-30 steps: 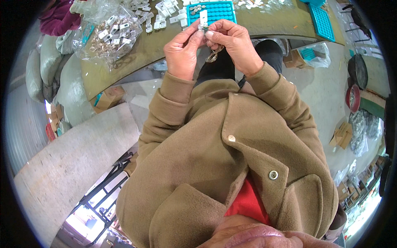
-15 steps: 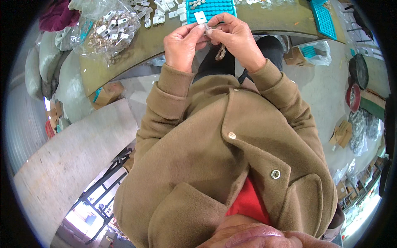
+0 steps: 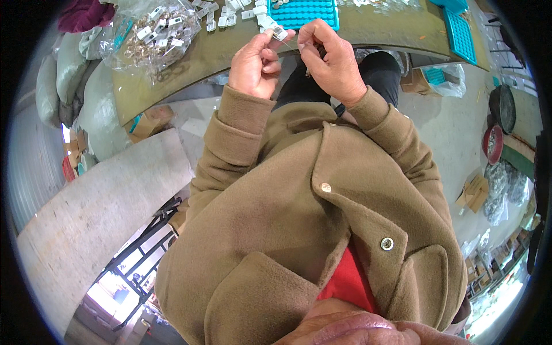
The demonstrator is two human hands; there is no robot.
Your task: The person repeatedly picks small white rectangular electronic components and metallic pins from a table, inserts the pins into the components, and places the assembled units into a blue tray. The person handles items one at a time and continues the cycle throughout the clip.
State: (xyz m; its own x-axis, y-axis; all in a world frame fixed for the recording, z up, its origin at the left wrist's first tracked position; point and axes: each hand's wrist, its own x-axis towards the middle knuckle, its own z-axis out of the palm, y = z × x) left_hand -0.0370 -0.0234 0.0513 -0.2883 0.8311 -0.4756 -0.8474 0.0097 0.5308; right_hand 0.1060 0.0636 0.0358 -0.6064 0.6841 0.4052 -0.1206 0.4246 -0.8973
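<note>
My left hand (image 3: pixel 253 68) is raised at the table's near edge, thumb and forefinger pinching a small white plastic case (image 3: pixel 280 33) with a darker patch on it. Facing it, a short gap away, my right hand (image 3: pixel 336 64) has its fingers curled together. A thin light strand (image 3: pixel 289 46) stretches from near the white case toward the right fingers. Something dark and brownish shows in the right palm, mostly hidden. Beyond both hands lies a blue tray (image 3: pixel 313 22) with rows of round pockets, a few small round pieces at its far left.
Several loose white cases (image 3: pixel 230 16) lie left of the tray. A clear plastic bag (image 3: pixel 150 49) with white cases and coppery bits sits on the table (image 3: pixel 224 56). Another blue tray (image 3: pixel 460 35) is at the right end. Below stand a cardboard box (image 3: pixel 415 82) and stuffed sacks (image 3: pixel 98 123).
My hands have moved apart; the right drew away from the white case, which stays in the left fingers and now tilts. The brownish strand hanging below the right hand is now mostly hidden.
</note>
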